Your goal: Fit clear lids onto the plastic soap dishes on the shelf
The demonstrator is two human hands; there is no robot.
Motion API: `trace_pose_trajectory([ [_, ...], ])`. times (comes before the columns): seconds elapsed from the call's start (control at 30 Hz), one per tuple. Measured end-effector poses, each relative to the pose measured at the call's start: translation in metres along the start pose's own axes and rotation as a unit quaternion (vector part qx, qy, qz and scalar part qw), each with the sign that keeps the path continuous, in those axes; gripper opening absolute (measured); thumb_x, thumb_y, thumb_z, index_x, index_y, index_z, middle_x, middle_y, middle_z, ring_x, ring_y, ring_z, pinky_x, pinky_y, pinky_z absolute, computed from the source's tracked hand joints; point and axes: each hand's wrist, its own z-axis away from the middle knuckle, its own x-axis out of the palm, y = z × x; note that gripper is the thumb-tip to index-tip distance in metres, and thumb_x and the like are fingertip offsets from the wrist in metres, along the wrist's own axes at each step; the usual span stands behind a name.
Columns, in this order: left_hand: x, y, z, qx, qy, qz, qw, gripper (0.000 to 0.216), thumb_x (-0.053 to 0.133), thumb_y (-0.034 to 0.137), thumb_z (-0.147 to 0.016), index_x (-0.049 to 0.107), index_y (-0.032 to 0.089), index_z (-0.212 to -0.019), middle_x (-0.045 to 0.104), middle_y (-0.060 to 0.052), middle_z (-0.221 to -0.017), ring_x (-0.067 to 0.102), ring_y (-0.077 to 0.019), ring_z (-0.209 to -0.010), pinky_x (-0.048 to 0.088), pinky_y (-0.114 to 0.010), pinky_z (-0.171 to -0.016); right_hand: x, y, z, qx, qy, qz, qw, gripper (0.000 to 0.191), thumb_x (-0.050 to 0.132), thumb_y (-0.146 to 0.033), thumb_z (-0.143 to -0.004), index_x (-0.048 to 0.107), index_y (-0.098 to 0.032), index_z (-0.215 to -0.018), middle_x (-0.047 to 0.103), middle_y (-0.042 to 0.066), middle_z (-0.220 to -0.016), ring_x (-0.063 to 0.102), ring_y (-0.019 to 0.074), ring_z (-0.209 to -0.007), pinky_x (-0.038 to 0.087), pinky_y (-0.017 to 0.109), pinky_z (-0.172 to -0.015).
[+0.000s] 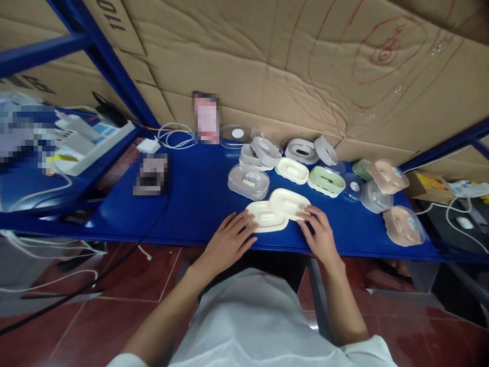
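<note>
Two shallow cream oval soap-dish trays lie near the front edge of the blue table. The left tray (266, 216) is partly overlapped by the right tray (289, 202). My left hand (229, 239) has its fingertips on the left tray's outer rim, thumb low beside it. At the right tray's outer end, the fingers of my right hand (321, 234) close on the rim, with the thumb pointing inward below. The undersides of both trays are hidden. Just behind them sit a grey soap box (249, 182) with a clear lid and another cream tray (292, 171).
A green soap box (326, 182), grey boxes and pink boxes (404, 226) stand along the back and right. A phone (207, 120) leans on the cardboard wall (260, 61). At left lie another dark device (152, 175), a white charger (148, 146) and a black cable (158, 216).
</note>
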Motion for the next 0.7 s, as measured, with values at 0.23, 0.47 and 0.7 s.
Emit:
trace_pose_trajectory([
  [0.23, -0.014, -0.015, 0.031, -0.049, 0.072, -0.034, 0.996, 0.007, 0.068, 0.026, -0.102, 0.070, 0.023, -0.109, 0.074, -0.009, -0.128, 0.066, -0.0298, -0.135, 0.056, -0.046, -0.112, -0.013, 0.025, -0.016, -0.006, -0.055, 0.073, 0.996, 0.033, 0.053, -0.035, -0.111, 0.068, -0.026, -0.139, 0.066, 0.013, -0.146, 0.060, 0.0313, -0.140, 0.049, 0.052, -0.115],
  [0.47, -0.011, -0.018, 0.027, -0.045, 0.054, -0.014, 0.997, 0.006, 0.066, 0.024, -0.103, 0.069, 0.023, -0.108, 0.074, -0.009, -0.129, 0.064, -0.0301, -0.137, 0.053, -0.049, -0.112, -0.015, 0.056, -0.107, 0.025, -0.068, 0.214, 0.974, 0.037, 0.046, -0.028, -0.109, 0.069, -0.020, -0.137, 0.070, 0.013, -0.145, 0.060, 0.0323, -0.138, 0.039, 0.054, -0.118],
  [0.7, -0.010, -0.018, 0.022, -0.061, 0.050, -0.015, 0.997, 0.007, 0.065, 0.028, -0.104, 0.070, 0.024, -0.107, 0.074, -0.009, -0.128, 0.065, -0.0308, -0.135, 0.052, -0.050, -0.110, -0.021, 0.088, -0.107, 0.116, -0.044, 0.255, 0.959, 0.038, 0.056, -0.040, -0.105, 0.073, -0.016, -0.128, 0.077, 0.020, -0.127, 0.071, 0.0373, -0.117, 0.049, 0.054, -0.103],
])
